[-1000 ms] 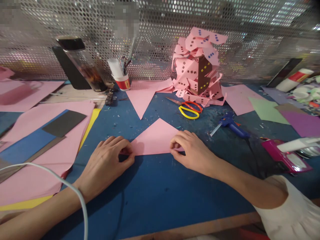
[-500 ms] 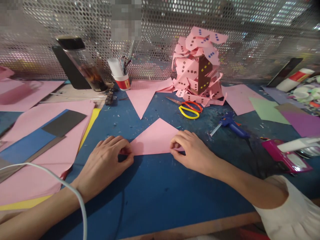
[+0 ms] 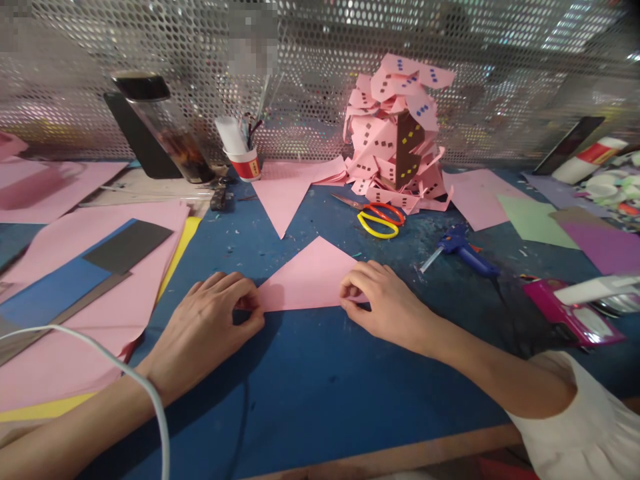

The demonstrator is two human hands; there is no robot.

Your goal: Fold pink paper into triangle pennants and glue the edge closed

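A pink sheet of paper [image 3: 310, 277], triangular in outline, lies on the blue table between my hands. Its peak points away from me and its long straight edge faces me. My left hand [image 3: 215, 327] pinches the left corner between thumb and fingers. At the right corner my right hand [image 3: 383, 300] is closed on the paper in the same way, fingertips curled. Both corners are hidden by the fingers. Just beyond is another pink paper [image 3: 283, 197] with its point towards me, beside scissors [image 3: 379, 225] with red and yellow handles.
A blue glue gun [image 3: 467, 250] lies right of the scissors. Behind stands a tall pink paper piece [image 3: 380, 137] with printed squares. A paper cup [image 3: 243, 165] and a bottle [image 3: 170, 133] are at back left. A white cable [image 3: 150, 387] crosses my left forearm.
My left hand has shifted very slightly to the left at the paper's corner. The right hand and the pink paper look the same.
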